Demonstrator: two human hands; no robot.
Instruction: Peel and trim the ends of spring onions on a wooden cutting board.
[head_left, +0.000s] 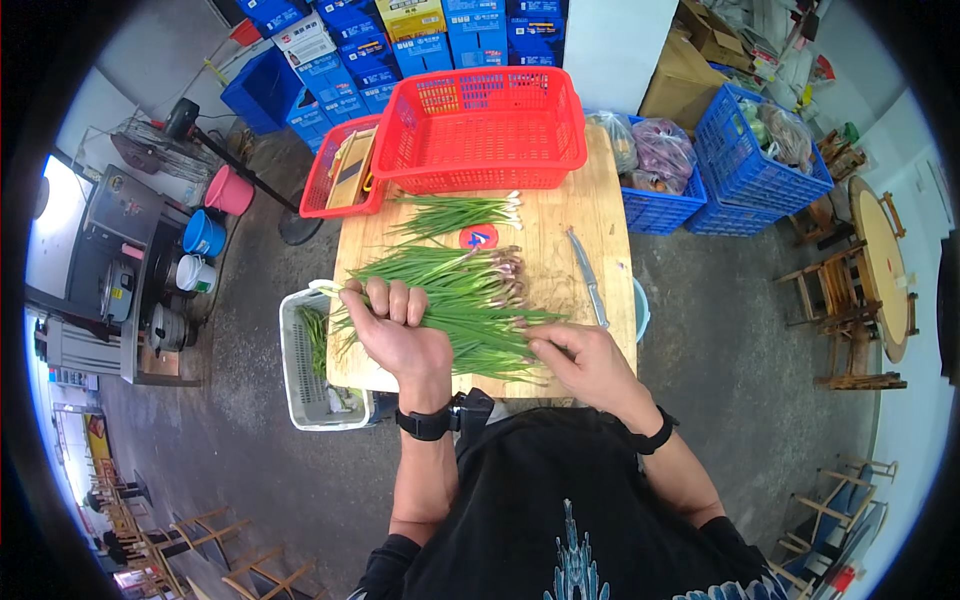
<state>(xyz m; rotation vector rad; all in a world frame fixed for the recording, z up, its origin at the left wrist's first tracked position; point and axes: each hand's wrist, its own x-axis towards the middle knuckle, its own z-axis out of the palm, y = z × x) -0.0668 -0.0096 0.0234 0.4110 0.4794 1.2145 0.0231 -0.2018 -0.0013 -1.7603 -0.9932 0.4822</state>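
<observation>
My left hand (397, 330) is closed around a scallion, whose pale end (326, 288) sticks out to the left of the fist. Green leaves (480, 324) run rightward from near that fist. At their right end, my right hand (592, 367) pinches with thumb and forefinger among the scallions; the exact piece is partly hidden. Beyond both hands lies a large pile of scallions (442, 266), purplish bulbs to the right. A smaller bunch with white bulbs (465, 214) lies farther off. A knife (587, 277) rests at the right on the wooden table (555, 217).
A red plastic basket (480, 176) stands at the table's far end, beside a smaller red basket (319, 184) holding a wooden slicer (349, 176). A white crate (296, 375) with greens sits below left. Blue crates (750, 172) and a pedestal fan (240, 161) flank the table.
</observation>
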